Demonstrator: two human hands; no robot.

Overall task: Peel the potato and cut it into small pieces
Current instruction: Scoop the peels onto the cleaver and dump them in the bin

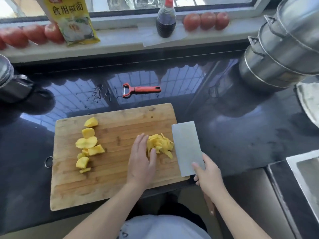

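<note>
A wooden cutting board (110,183) lies on the dark counter. On its left part sit several yellow peeled potato chunks (88,142). At its right part lies a heap of thin potato slices (161,144). My left hand (141,161) rests flat with straight fingers against the left side of that heap. My right hand (208,176) grips the handle of a wide cleaver (186,147), with the forefinger lying on the blade. The blade stands just right of the slices, over the board's right edge.
A red peeler (140,90) lies on the wet counter behind the board. Tomatoes (206,20), a dark sauce bottle (166,19) and a yellow packet (72,19) line the windowsill. Stacked steel pots (279,49) stand at the right, a sink (305,171) beyond.
</note>
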